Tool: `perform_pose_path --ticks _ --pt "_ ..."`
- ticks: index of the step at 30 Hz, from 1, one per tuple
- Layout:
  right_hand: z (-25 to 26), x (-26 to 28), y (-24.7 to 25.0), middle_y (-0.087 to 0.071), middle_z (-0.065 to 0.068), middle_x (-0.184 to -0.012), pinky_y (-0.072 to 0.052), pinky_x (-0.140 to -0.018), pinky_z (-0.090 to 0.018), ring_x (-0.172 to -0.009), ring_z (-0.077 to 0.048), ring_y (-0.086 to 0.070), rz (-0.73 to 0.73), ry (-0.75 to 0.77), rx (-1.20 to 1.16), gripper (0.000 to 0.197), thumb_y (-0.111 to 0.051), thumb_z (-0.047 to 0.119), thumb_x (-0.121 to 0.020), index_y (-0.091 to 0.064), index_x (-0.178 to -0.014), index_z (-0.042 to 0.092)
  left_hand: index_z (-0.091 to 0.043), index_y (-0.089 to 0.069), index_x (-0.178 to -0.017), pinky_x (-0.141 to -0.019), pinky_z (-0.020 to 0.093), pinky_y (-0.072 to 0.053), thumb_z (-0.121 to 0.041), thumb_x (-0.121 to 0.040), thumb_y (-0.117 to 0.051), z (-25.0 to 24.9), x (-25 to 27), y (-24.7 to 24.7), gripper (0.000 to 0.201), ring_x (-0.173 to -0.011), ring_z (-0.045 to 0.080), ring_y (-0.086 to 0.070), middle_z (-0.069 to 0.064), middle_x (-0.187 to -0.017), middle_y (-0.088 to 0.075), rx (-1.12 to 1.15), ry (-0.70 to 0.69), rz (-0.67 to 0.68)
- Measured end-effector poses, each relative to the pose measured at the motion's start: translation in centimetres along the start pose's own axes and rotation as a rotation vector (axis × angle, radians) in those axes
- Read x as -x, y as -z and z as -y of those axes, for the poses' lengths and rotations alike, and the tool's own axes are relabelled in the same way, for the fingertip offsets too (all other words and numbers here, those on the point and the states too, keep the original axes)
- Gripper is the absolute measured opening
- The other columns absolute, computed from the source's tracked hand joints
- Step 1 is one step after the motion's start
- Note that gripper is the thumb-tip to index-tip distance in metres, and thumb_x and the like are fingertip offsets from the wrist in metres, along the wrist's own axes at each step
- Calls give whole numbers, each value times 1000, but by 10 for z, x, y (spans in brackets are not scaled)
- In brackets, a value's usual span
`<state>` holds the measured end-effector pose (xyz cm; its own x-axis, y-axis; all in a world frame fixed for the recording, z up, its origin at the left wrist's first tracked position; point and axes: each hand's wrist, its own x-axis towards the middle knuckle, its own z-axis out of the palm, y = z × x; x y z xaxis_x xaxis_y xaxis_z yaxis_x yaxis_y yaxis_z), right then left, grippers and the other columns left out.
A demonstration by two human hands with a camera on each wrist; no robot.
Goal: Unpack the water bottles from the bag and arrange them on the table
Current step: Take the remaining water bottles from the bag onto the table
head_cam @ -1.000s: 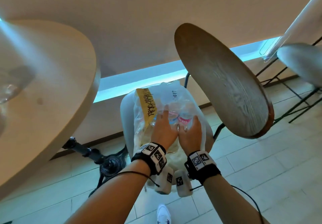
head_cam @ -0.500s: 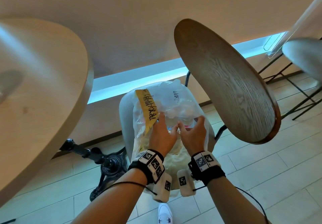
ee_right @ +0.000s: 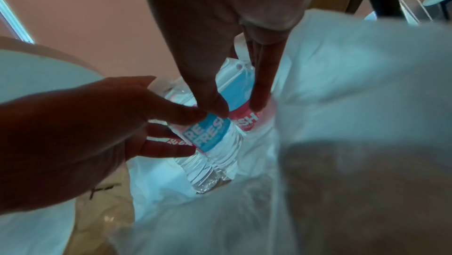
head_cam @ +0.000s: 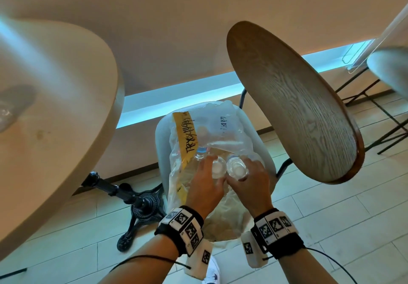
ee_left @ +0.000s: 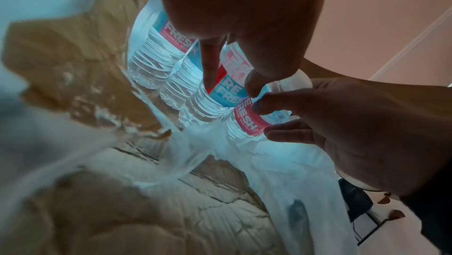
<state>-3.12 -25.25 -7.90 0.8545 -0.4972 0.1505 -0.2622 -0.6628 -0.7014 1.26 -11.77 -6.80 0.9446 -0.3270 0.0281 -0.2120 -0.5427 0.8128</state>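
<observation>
A clear plastic bag (head_cam: 223, 133) sits on a pale chair seat (head_cam: 161, 133). A yellow strip with black writing (head_cam: 184, 133) runs down the bag's front. Both hands are at the open mouth of the bag.

The left hand (head_cam: 205, 186) has its grip closed around one water bottle (head_cam: 217, 166). In the left wrist view, its fingers (ee_left: 210, 62) press on a bottle with a blue label (ee_left: 227, 93). The right hand (head_cam: 249, 184) has its grip closed around a second water bottle (head_cam: 236, 166), just beside the first. In the right wrist view, thumb and fingers (ee_right: 259, 81) pinch that bottle by its label (ee_right: 234, 93). The two bottles touch each other and are held at the bag's opening.

More bottles (ee_left: 156, 60) lie side by side deeper in the bag, with pink and blue labels. All the bottles seen here are in or at the bag.

The round counter (head_cam: 55, 107) is on the left, apart from the chair. Its black metal foot (head_cam: 141, 206) stands on the tiled floor (head_cam: 331, 217). A round wooden chair back (head_cam: 291, 107) tilts up on the right, near the bag.
</observation>
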Motion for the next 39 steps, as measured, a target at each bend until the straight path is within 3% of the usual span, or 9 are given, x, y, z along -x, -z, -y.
perform_pose_path --ticks 4,8,14,17,21,26,30,35,39 --pt "10 13 14 -67 -9 -102 -58 -62 -29 -69 -21 -68 18 21 -32 64 -90 35 -65 -68 -120 11 -19 -55 -127 -84 42 -59 -22 -79 -80 -9 11 19 55 -107 15 -58 -3 -123 -58 18 -77 -62" --pt "39 18 53 -66 0 -93 -45 -55 -5 -63 -9 -59 -20 103 -52 63 -93 38 -61 -69 -115 16 -24 -54 -130 -88 39 -60 -30 -78 -81 -34 28 58 59 -110 12 -58 -14 -121 -53 54 -137 -93" --pt "122 5 133 -65 1 -82 -50 -49 -31 -58 -16 -59 -46 364 -73 44 -84 47 -62 -68 -92 20 -34 -56 -129 -76 -4 -47 -43 -71 -85 -85 60 141 65 -110 -18 -53 -27 -112 -56 81 -194 -212" --pt "177 -2 168 -71 1 -90 -56 -54 -36 -65 -22 -68 -30 467 -151 50 -79 56 -65 -68 -100 22 -33 -59 -128 -79 1 -51 -49 -67 -84 -118 79 188 68 -113 -7 -55 -22 -114 -64 53 -229 -292" --pt "246 -16 191 -73 22 -87 -62 -63 -39 -73 -21 -74 -2 576 -361 40 -81 62 -60 -66 -92 43 -40 -64 -116 -59 16 -60 -44 -65 -85 -161 102 248 56 -89 4 -69 -23 -100 -72 54 -265 -439" --pt "313 -48 184 -77 -4 -93 -62 -67 -43 -81 -25 -76 2 748 -393 35 -78 41 -71 -72 -104 32 -42 -64 -113 -58 21 -59 -49 -66 -86 -183 115 303 52 -81 1 -70 -24 -93 -71 -40 -256 -609" --pt "360 -68 156 -66 13 -69 -44 -48 -18 -49 -4 -58 121 789 -397 28 -80 39 -75 -74 -96 21 -41 -58 -109 -60 15 -55 -51 -72 -80 -184 110 328 44 -77 -9 -66 -30 -87 -64 -124 -172 -731" --pt "397 -80 110 -71 -22 -71 -46 -45 -38 -47 -14 -49 219 797 -343 39 -78 39 -68 -75 -82 3 -35 -57 -116 -74 36 -59 -49 -80 -75 -175 96 335 43 -81 7 -70 -20 -95 -65 -195 -83 -799" --pt "413 -84 81 -73 -20 -70 -52 -48 -46 -49 -17 -53 254 791 -279 45 -77 45 -63 -76 -80 4 -26 -57 -127 -75 25 -46 -45 -85 -72 -169 87 334 48 -93 14 -68 -7 -107 -70 -309 -33 -797"
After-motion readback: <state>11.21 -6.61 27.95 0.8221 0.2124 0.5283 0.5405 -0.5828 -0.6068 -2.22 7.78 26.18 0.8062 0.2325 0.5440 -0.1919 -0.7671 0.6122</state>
